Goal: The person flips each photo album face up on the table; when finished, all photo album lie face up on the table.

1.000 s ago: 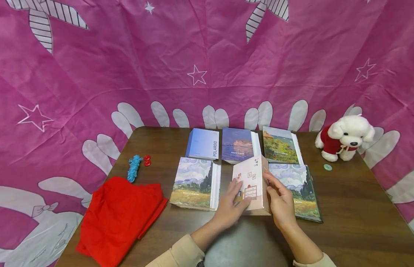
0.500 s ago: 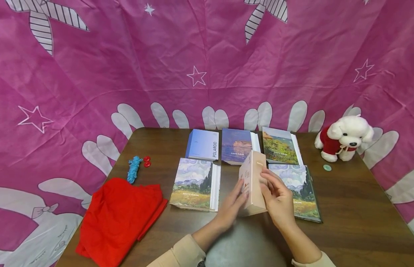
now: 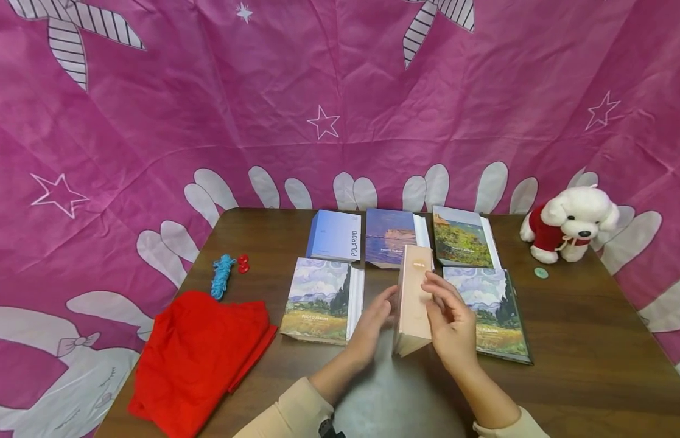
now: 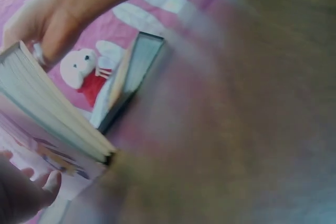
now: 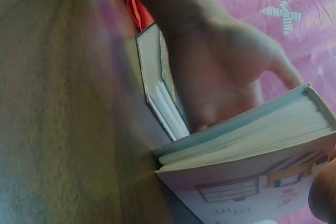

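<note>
A thick pink photo album [image 3: 415, 292] stands on edge between my hands, its plain spine turned towards the head camera. My right hand [image 3: 455, 331] grips it at the spine's right side, fingers bent and thumb lower down. Along the far-left cover lies my left hand [image 3: 367, 331], its fingers extended and partly hidden behind the album. In the right wrist view the left palm [image 5: 220, 72] is spread beside the album's page block [image 5: 252, 129]. The left wrist view has the drawn cover [image 4: 58, 156] close to the left fingers [image 4: 51, 184].
Photo albums lie around: a landscape one [image 3: 318, 298] left, another [image 3: 490, 310] right, a blue POLAROID one [image 3: 335, 236] and two painted ones [image 3: 391, 237] behind. Red cloth [image 3: 199, 359], blue cord [image 3: 221, 275], red buttons [image 3: 243, 263], a green button [image 3: 541, 273] and a plush dog [image 3: 572, 225] are also on the table.
The pink album has turned from showing its drawn front cover to showing its spine. My left fingers have slid from the front of the cover to its left side.
</note>
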Tool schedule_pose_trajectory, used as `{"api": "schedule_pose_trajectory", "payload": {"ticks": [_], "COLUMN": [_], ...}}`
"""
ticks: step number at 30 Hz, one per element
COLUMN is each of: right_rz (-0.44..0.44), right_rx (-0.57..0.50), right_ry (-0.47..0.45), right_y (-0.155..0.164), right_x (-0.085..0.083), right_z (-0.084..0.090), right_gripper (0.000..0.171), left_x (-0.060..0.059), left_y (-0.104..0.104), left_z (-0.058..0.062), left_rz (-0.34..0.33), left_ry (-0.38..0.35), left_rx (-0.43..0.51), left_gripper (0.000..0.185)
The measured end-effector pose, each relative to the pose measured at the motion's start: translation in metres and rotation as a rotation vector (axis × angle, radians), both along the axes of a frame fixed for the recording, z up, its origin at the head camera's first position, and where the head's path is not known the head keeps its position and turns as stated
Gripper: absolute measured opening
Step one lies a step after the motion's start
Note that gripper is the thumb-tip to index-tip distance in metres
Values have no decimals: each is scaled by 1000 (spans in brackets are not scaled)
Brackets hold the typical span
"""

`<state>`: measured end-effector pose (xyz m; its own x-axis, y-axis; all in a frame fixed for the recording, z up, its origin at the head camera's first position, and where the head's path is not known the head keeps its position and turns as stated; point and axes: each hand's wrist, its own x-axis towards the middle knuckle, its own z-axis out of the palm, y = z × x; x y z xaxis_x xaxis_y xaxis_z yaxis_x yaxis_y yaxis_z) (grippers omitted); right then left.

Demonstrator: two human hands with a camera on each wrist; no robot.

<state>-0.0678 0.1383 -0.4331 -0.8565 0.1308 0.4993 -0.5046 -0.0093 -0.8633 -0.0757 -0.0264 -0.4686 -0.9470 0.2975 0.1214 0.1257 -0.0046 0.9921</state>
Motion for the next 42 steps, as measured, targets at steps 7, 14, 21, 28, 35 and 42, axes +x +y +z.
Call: {"api": "schedule_pose_trajectory", "payload": {"ticks": [7, 14, 21, 28, 35, 42], "right_rz": [16, 145, 196, 212, 232, 210], "right_rx": [-24, -57, -102, -37, -8, -16], "right_ry": [-3, 10, -209, -665, -763, -763], "right_y": [-4, -5, -2, 3, 7, 13], "right_x": [-2, -10, -15, -16, -18, -16], "right_z": [0, -4, -14, -30, -41, -39], "right_gripper": [18, 19, 32, 52, 54, 54], "left_x": [-3, -3, -4, -4, -1, -1], "left_y": [-7, -16, -28, -34, -32, -27], "left_z": [15, 20, 21, 18, 10, 1], "left_rz": [82, 115, 147, 152, 147, 146], "left_ry": [91, 86, 27, -6, -66, -33], "left_rx": [18, 49, 74, 96, 58, -30], "left_gripper": [51, 51, 51, 55, 58, 59]}}
